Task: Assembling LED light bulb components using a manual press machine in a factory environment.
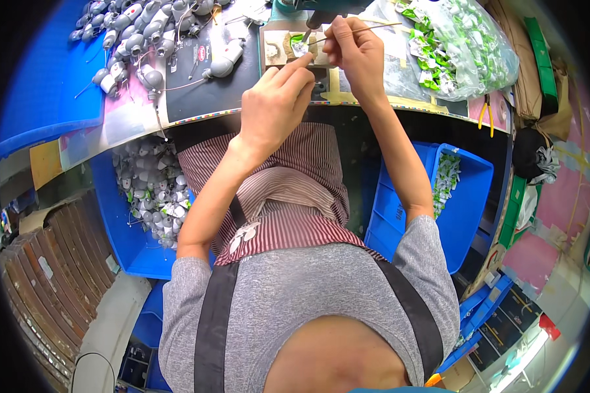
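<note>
My right hand [357, 56] grips a thin brown stick [380, 27] between thumb and fingers. The stick slants down to the left toward a small green-and-white plastic part [298, 43]. That part sits in a light block-like fixture [275, 49] under a teal machine head [327, 5]. My left hand [273, 103] is at the fixture's near edge, its fingers curled and the index fingertip close to the part. Whatever those fingertips may hold is hidden.
Grey-and-white bulb-shaped pieces with wires [157, 26] pile up at the bench's left. A clear bag [478, 52] of green-and-white parts lies right, near yellow-handled pliers [486, 116]. Blue bins stand below on the left [134, 262] and right [471, 196].
</note>
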`<state>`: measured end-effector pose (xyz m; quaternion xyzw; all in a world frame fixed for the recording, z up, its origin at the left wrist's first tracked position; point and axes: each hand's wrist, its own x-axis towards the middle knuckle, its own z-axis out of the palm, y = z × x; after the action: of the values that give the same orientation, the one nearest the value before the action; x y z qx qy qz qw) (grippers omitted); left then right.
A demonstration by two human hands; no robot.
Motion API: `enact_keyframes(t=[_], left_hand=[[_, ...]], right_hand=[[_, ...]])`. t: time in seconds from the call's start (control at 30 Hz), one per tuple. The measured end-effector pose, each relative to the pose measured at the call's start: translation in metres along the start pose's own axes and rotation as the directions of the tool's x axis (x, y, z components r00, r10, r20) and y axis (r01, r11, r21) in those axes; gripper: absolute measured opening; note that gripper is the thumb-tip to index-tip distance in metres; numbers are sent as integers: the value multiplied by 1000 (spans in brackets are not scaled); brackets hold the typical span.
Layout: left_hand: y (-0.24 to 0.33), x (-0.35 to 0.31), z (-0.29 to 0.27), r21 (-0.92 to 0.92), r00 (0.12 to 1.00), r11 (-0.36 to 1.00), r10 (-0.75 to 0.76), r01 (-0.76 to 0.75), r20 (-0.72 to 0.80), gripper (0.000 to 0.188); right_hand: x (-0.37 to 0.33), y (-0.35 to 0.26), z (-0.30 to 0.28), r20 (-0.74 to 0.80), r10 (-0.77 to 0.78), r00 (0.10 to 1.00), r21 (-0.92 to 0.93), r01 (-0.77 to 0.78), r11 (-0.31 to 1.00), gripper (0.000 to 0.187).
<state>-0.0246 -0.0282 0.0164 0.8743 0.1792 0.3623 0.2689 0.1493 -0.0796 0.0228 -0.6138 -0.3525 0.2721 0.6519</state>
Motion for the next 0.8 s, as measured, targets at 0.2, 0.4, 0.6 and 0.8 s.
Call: enact_keyframes(t=[0.2,0.4,0.6,0.8], left_hand=[[-11,-3,7,56,999,997,45,-44,-25,11],[-9,-4,9,84,1000,996,10,-9,-18,12],[-17,0,-3,-148,967,984,-126,94,-221,8],[-26,19,-8,-395,791,734,-612,553,-30,17]], right_hand=[[-1,1,15,39,-103,994,-209,109,972,26],[11,-4,8,174,-125,977,-433,190,881,26],[47,-39,-22,82,94,992,120,-104,987,33],[114,-145,-17,-172,-79,982,205,114,972,22]])
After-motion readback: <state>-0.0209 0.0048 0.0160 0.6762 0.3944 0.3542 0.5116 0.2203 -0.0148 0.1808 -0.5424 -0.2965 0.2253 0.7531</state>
